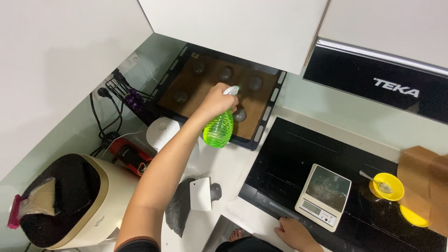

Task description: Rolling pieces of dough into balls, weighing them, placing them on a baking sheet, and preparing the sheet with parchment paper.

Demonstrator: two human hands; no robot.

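Left hand [217, 100] grips green spray bottle [219, 127] over tray [261, 128] at 12 o'clock: six dark dough balls [255, 83] placed. Dark dough [179, 205] remains on desk [228, 163]. Right hand [294, 232] lies flat, empty.

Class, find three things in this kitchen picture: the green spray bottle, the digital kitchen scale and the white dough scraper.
green spray bottle [218, 129]: head view, on its ribbed body.
digital kitchen scale [328, 186]: head view, on its weighing plate.
white dough scraper [200, 194]: head view, on its flat blade.

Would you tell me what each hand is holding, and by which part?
The left hand grips the green spray bottle at its trigger head; the right hand holds nothing.
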